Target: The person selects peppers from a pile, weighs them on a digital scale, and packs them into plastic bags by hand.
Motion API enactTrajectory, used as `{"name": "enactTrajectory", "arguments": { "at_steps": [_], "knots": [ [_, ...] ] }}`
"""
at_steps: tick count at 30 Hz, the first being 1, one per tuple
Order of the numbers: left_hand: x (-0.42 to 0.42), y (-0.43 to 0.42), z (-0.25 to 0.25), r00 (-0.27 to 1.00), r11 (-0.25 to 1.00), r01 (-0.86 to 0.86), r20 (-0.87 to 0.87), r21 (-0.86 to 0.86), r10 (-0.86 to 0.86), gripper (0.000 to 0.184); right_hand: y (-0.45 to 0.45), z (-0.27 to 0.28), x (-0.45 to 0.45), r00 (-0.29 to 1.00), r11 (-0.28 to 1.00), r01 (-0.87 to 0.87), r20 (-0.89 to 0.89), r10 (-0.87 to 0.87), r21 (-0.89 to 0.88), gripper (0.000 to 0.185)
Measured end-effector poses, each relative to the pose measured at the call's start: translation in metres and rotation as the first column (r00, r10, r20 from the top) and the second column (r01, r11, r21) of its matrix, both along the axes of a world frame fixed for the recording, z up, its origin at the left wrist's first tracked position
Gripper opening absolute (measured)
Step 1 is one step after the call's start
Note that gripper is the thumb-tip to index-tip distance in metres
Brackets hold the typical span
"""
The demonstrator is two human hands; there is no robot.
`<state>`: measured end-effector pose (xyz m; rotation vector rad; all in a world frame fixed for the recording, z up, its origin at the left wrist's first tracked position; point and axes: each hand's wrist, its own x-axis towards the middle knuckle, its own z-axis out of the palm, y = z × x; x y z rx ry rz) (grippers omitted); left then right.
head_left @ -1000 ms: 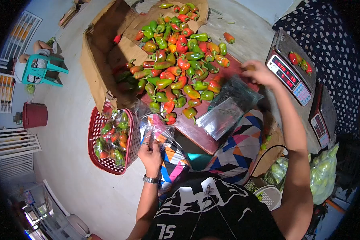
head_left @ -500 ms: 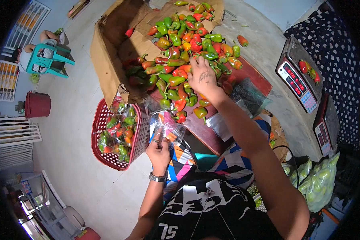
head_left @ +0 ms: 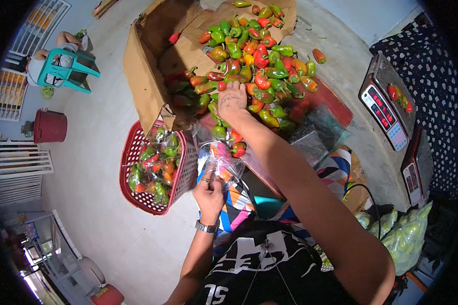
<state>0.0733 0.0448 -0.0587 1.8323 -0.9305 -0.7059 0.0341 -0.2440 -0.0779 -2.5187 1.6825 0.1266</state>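
My left hand (head_left: 209, 197), with a wristwatch on the wrist, is closed on the edge of a clear plastic bag (head_left: 226, 166) above my lap. Over the loose pile of red and green peppers (head_left: 262, 63) lies my right hand (head_left: 233, 99), its fingers stretched forward among the peppers and their tips partly hidden. The pile spreads from an opened cardboard box (head_left: 145, 84) onto a red board (head_left: 331, 101). Beside my left hand, a red and white perforated basket (head_left: 184, 165) holds bagged peppers (head_left: 158, 170).
At the right, a digital scale (head_left: 384, 109) carries a few peppers, with a second scale (head_left: 414, 173) nearer me. Dark plastic bags (head_left: 320, 132) lie on the board's right. A bag of green produce (head_left: 407, 239) stands lower right. A person sits on a teal chair (head_left: 61, 71) far left.
My right hand has moved left across the peppers, toward the box. My left hand keeps its hold on the plastic bag. The whole view has shifted slightly.
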Motion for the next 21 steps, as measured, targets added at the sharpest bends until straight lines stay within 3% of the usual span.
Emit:
{"name": "enactTrajectory", "arguments": {
  "at_steps": [2,3,7,10,11,12,14,16,17,18,20,21],
  "knots": [
    [0.001,0.000,0.003,1.000,1.000,0.007,0.004,0.008,-0.007,0.041,-0.003,0.000,-0.005,1.000,0.998,0.000,-0.008,0.000,0.055,0.037],
    [0.002,-0.001,0.010,1.000,0.995,0.017,0.018,0.095,-0.019,0.041,-0.002,0.000,-0.011,0.998,0.999,0.003,0.067,-0.006,0.053,0.043],
    [0.003,0.002,-0.003,1.000,1.000,0.016,0.009,0.025,-0.016,0.041,-0.002,0.002,-0.044,0.853,1.000,0.012,0.522,-0.002,-0.014,0.047],
    [0.002,0.000,-0.004,0.999,1.000,0.027,0.018,0.009,-0.027,0.041,-0.011,0.002,-0.069,0.536,0.968,0.008,0.817,-0.215,0.250,0.055],
    [0.002,0.001,-0.002,1.000,1.000,0.026,0.010,0.006,-0.026,0.041,-0.015,0.002,-0.079,0.337,0.925,-0.113,0.889,-0.309,0.364,0.052],
    [0.001,0.000,-0.001,1.000,1.000,0.025,0.003,-0.002,-0.025,0.041,-0.010,0.016,-0.093,0.109,0.846,-0.278,0.890,-0.443,0.455,0.039],
    [0.001,-0.001,0.005,1.000,0.999,0.023,0.020,0.045,-0.024,0.040,-0.004,0.030,-0.131,-0.162,0.702,-0.506,0.744,-0.648,0.502,0.038],
    [0.004,0.001,-0.002,1.000,0.998,0.023,0.019,0.065,-0.024,0.040,-0.010,0.026,-0.192,-0.145,0.731,-0.436,0.761,-0.633,0.525,0.038],
    [0.000,-0.002,0.006,0.999,1.000,0.026,-0.019,0.016,-0.026,0.040,-0.011,0.032,-0.227,-0.124,0.835,-0.286,0.846,-0.518,0.470,0.038],
    [0.000,-0.002,0.014,0.998,0.995,0.044,-0.054,0.090,-0.039,0.040,-0.012,0.043,-0.264,-0.079,0.912,-0.130,0.913,-0.400,0.388,0.038],
    [-0.004,-0.006,0.012,0.999,0.999,0.052,0.002,0.012,-0.052,0.039,-0.018,0.067,-0.336,-0.390,0.824,0.083,0.779,-0.491,0.561,0.033],
    [-0.003,-0.005,0.003,0.999,1.000,0.031,-0.018,-0.001,-0.031,0.038,-0.020,0.076,-0.379,-0.414,0.836,0.193,0.815,-0.406,0.514,0.031]
  ]
}}
